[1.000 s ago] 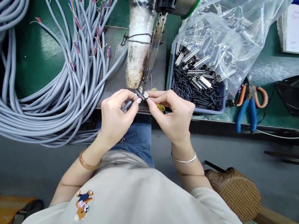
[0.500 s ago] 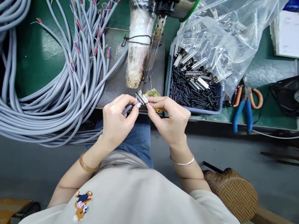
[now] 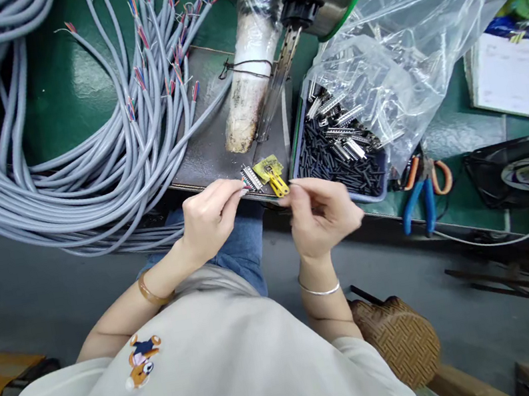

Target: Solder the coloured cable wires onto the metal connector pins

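My left hand (image 3: 209, 217) is closed in a pinch on a grey cable end with a small metal connector (image 3: 251, 178) at its tip, held over the front edge of the dark metal plate (image 3: 208, 150). My right hand (image 3: 320, 212) has come off the connector and hovers just right of it, fingers curled and blurred; I cannot make out anything in them. It is close to the blue tray (image 3: 295, 125) filled with black and silver connector parts (image 3: 338, 152). A yellow clip (image 3: 274, 179) lies on the plate between the hands.
A big coil of grey cables (image 3: 30, 129) with stripped coloured ends fills the left of the green bench. A wrapped machine head (image 3: 253, 71) stands behind the plate. A clear plastic bag (image 3: 401, 46), blue and orange pliers (image 3: 420, 189), papers (image 3: 518, 74) and a black fan (image 3: 528, 171) lie right.
My right hand let go of the connector and moved right, toward the tray. My left hand still holds the cable end at about the same spot.
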The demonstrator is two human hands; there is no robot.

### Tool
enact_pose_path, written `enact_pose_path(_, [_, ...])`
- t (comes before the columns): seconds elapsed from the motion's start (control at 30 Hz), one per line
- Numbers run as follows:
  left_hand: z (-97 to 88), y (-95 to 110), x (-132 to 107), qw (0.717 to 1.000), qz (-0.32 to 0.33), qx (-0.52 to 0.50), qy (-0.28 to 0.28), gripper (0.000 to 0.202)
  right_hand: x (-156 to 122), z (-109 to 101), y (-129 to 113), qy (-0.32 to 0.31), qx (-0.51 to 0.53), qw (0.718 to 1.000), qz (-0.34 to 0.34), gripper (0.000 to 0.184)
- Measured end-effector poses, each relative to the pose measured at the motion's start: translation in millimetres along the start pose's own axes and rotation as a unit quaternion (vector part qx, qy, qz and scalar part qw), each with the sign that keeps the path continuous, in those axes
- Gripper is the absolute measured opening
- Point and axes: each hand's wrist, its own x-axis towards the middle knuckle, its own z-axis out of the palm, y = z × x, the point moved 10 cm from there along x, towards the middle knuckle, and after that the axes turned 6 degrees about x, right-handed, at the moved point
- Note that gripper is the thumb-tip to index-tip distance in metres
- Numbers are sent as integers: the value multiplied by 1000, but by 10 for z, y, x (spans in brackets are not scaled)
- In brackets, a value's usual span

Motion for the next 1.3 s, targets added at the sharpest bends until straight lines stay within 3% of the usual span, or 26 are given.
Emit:
enact_pose_path(0.1, [-15,-65,20,999,-37,-19,1,11,-6,-187,-29,74,47,996,-1,20])
enact_pose_path(0.2, [-10,-125,52,997,-67,-48,-5,8,0,-12,44,-10,34,998,45,21])
enact_pose_path(0.3, [-23,-129,88,996,-67,-62,4,8,-27,254,74,-116,-3,992,48,8])
enact_pose_path(0.37, [-23,-109,114,997,-56,-61,8,9,-30,362,85,-142,7,989,46,4])
enact_pose_path(0.53, [6,-60,183,999,-26,-41,3,13,47,414,105,-118,27,991,63,8])
enact_pose_path(0.9, [-27,18,282,1000,18,-4,14,15,169,418,48,-113,22,993,30,9])
enact_pose_path(1.3, [-42,55,314,1000,19,2,4,19,200,390,-21,-108,23,994,10,11])
